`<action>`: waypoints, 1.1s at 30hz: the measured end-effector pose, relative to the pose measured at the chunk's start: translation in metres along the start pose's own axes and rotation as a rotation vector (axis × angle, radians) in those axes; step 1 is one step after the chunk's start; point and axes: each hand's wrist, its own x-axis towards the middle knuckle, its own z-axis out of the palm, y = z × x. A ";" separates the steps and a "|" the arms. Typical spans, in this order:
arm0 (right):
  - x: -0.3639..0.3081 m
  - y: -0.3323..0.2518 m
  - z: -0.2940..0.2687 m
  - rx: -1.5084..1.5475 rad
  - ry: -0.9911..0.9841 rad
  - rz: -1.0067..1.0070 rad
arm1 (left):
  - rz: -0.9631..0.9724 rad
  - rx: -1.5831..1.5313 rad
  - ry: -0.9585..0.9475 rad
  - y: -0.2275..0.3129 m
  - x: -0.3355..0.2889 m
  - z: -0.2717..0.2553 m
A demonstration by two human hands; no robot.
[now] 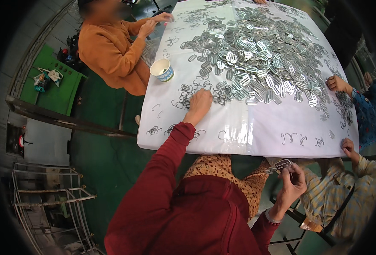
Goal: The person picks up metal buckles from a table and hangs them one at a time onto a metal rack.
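Note:
My left hand (200, 103) reaches over the table and lies on a small heap of bent dark wire pieces (183, 98). Its fingers are curled down into the heap, and whatever is between them is hidden. Below the table's near edge, in front of my lap, my right hand (292, 183) pinches a flat metal slide buckle (283, 164) between thumb and fingers. A big pile of similar silvery slotted buckles (256, 55) covers the middle and far part of the table.
The white-covered table (273, 123) carries more wire pieces (300, 139) near its front edge. A paper cup (162, 70) stands at the left edge. A person in orange (111, 55) sits at left; other people's hands (340, 84) work at right. A metal rack (52, 199) stands lower left.

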 end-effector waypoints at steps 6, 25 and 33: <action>-0.007 -0.009 0.000 -0.021 -0.019 -0.007 | 0.049 -0.242 0.184 0.012 0.008 -0.018; -0.024 -0.013 0.017 -0.127 -0.047 0.098 | 0.064 -1.273 -0.761 0.143 -0.076 -0.077; -0.022 -0.002 0.022 -0.035 0.039 0.065 | 0.578 -0.903 -0.274 0.186 -0.119 -0.061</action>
